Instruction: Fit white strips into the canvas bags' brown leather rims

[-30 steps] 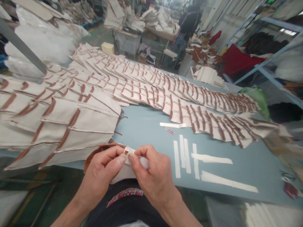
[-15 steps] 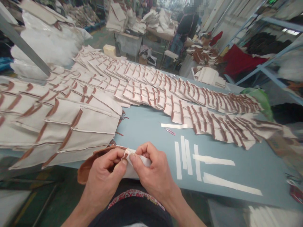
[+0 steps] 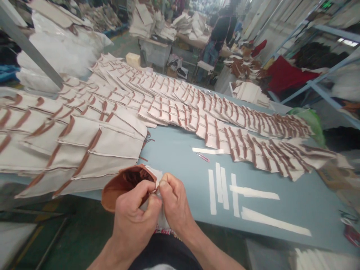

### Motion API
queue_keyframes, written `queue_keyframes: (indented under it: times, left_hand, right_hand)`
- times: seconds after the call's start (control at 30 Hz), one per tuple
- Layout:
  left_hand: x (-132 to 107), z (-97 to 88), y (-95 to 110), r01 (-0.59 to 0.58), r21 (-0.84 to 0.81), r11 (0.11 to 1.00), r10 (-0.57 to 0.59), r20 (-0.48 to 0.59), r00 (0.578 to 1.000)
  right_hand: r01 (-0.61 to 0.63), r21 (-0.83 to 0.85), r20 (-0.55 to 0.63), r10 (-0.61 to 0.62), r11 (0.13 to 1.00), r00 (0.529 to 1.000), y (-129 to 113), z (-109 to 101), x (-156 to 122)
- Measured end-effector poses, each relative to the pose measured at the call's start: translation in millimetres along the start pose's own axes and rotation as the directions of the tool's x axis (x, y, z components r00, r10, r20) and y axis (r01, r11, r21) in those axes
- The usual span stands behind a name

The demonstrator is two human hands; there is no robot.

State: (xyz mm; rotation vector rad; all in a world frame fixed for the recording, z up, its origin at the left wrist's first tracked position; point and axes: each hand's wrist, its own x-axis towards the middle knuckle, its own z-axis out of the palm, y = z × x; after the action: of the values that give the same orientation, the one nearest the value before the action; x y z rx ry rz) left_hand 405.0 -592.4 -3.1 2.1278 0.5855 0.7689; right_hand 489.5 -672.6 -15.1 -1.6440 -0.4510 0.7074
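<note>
Your left hand (image 3: 135, 221) and right hand (image 3: 174, 202) pinch a cream fabric piece (image 3: 156, 173), brown trim (image 3: 120, 185) curled; blue surface (image 3: 174, 150), overlapped panels (image 3: 107, 150), cluttered workshop.

**Table** (image 3: 174, 150): long, pale blue top.
- Pink-handled tool (image 3: 203, 157): lies flat near mid-table.
- Short white strip (image 3: 208, 150): just beyond the tool.
- Group of white strips (image 3: 221, 183): right of the tool and nearer, laid side by side, one meeting a crosswise strip.
- Long white strip (image 3: 275, 222): further right of the tool, nearest the edge.
- Stack of cream panels with brown straps (image 3: 107, 150): left of the tool.
- Overlapping rows of like panels (image 3: 180, 108): beyond the tool, running left and right.
</note>
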Motion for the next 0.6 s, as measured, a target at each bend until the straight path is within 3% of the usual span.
queue_keyframes:
  times: [0.07,0.2,0.37,0.6]
  left_hand:
    - [3.6,-1.6,-4.9,0.132,-0.092,0.987,-0.127,0.063,0.99]
    - [11.8,-10.3,-24.4,0.36,-0.209,0.909,-0.302,0.264,0.916]
    - [13.6,-19.6,-42.1,0.48,-0.254,0.84,-0.335,0.453,0.826]
    - [16.0,-24.2,-36.8,0.563,-0.189,0.805,-0.396,0.535,0.746]
  right_hand:
    - [-0.022,0.0,-0.013,0.022,1.0,1.0,2.4,3.8,2.3]
    - [-0.108,0.009,0.037,0.107,0.994,0.994,3.4,3.7,9.2]
    - [-0.135,0.016,0.084,0.133,0.991,0.987,4.4,-0.8,10.8]
    - [-0.072,-0.042,0.077,0.075,0.997,0.994,18.7,4.0,-2.9]
